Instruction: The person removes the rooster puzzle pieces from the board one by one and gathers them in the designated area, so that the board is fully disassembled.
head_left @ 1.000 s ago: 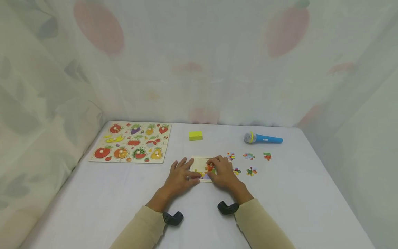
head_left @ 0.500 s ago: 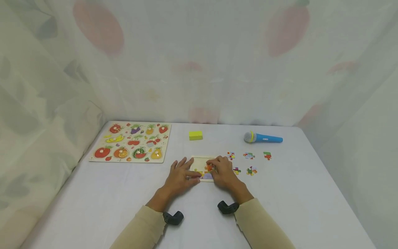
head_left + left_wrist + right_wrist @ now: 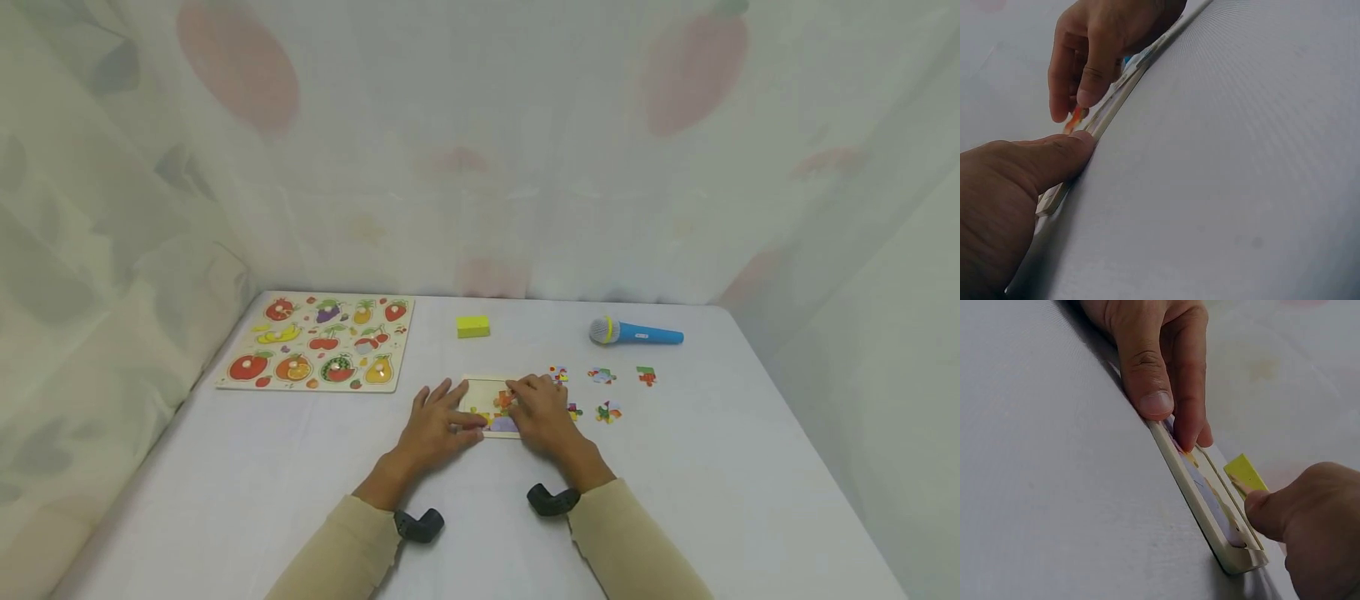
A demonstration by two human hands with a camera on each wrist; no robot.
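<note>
A small wooden puzzle board [image 3: 482, 390] lies in the middle of the table, with several coloured pieces along its near side. My left hand [image 3: 433, 429] rests on the board's left part, fingers spread and thumb along the near edge. Over the right part, my right hand [image 3: 545, 417] pinches an orange puzzle piece [image 3: 502, 399] between thumb and index finger. In the left wrist view this orange piece [image 3: 1073, 120] stands tilted at the fingertips. The right wrist view shows my left hand [image 3: 1163, 369] touching the board's rim [image 3: 1188, 494]; there my right hand hides the piece.
Several loose puzzle pieces [image 3: 602, 376] lie right of the board. Behind it stands a yellow block [image 3: 472, 327]. A blue toy microphone [image 3: 647, 334] lies at the back right, a fruit peg puzzle [image 3: 307, 367] at the back left. Curtains surround the table.
My right thumb and index finger have shifted slightly to the right and away from me, and more of the orange piece shows. My left hand has stayed in place.
</note>
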